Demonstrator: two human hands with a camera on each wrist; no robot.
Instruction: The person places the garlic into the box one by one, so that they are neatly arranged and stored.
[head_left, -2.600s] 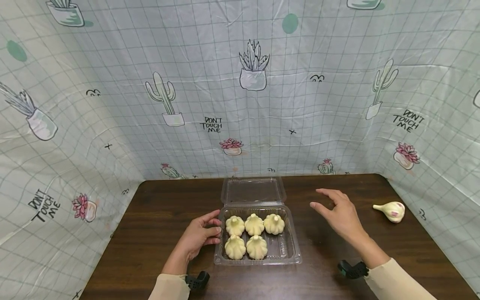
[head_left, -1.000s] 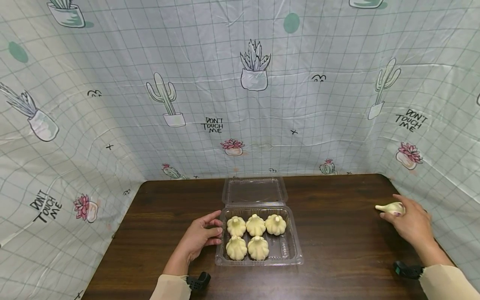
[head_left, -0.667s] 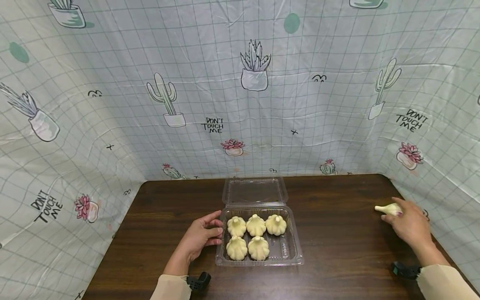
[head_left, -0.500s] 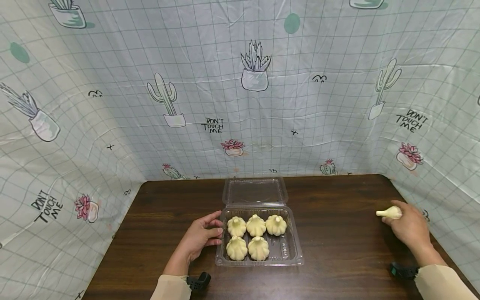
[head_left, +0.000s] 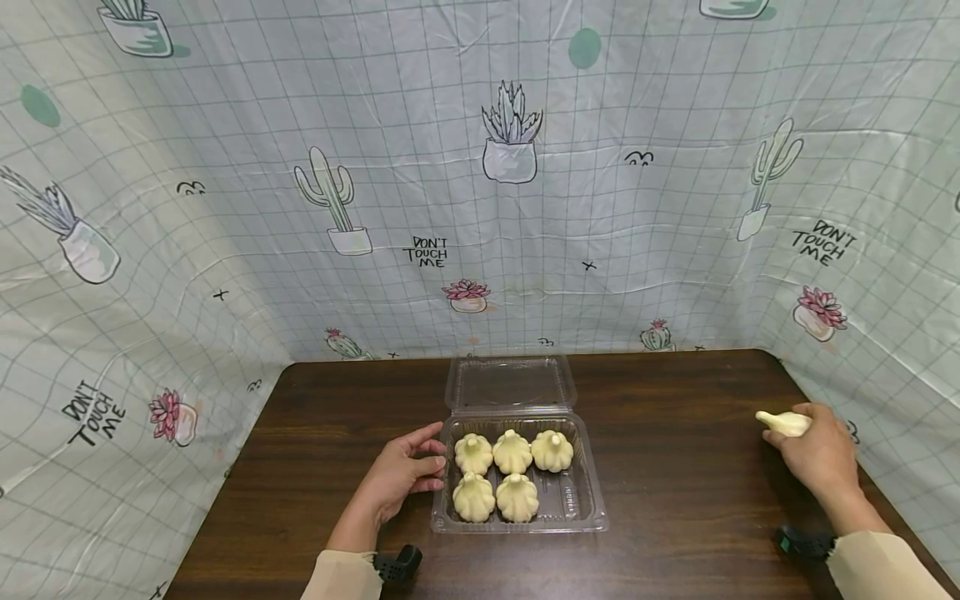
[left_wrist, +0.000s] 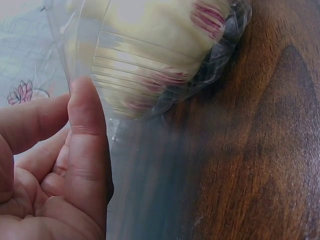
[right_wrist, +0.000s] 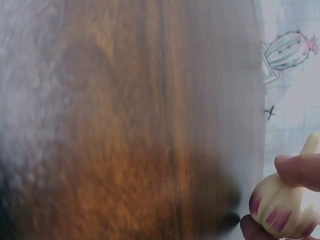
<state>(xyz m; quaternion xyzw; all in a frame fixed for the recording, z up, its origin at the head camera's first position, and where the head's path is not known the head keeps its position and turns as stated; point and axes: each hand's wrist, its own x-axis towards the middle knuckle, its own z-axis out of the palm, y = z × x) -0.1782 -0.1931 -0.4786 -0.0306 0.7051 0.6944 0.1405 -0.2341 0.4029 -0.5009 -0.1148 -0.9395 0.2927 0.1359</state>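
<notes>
While the left hand (head_left: 397,477) rests against the left wall of a clear plastic clamshell tray (head_left: 583,500), fingers loosely extended and touching the plastic rather than wrapped round it, the right hand (head_left: 819,455) is far off at the right edge of a dark wooden table (head_left: 675,467). That right hand has its fingers and thumb curled round a single garlic bulb (head_left: 784,422) — cream with purple streaks, its pointed stem sticking out to the left. From the right wrist view the bulb appears pinched between fingertips and just above or at the wood; whether it has fully left the surface cannot be told.

Inside the tray sit five garlic bulbs (head_left: 512,451), three in the back row and two in the front, leaving the front right pocket (head_left: 564,495) unfilled. The hinged lid (head_left: 510,382) lies open flat behind it. A cactus-print cloth (head_left: 480,167) walls in the table on three sides.

Judging by this layout, the step in hand is picking up the last loose bulb. The next move would call for carrying it leftward across the bare wood — well apart from the tray now — and lowering it stem up into the vacant pocket while the left hand steadies the tray.
</notes>
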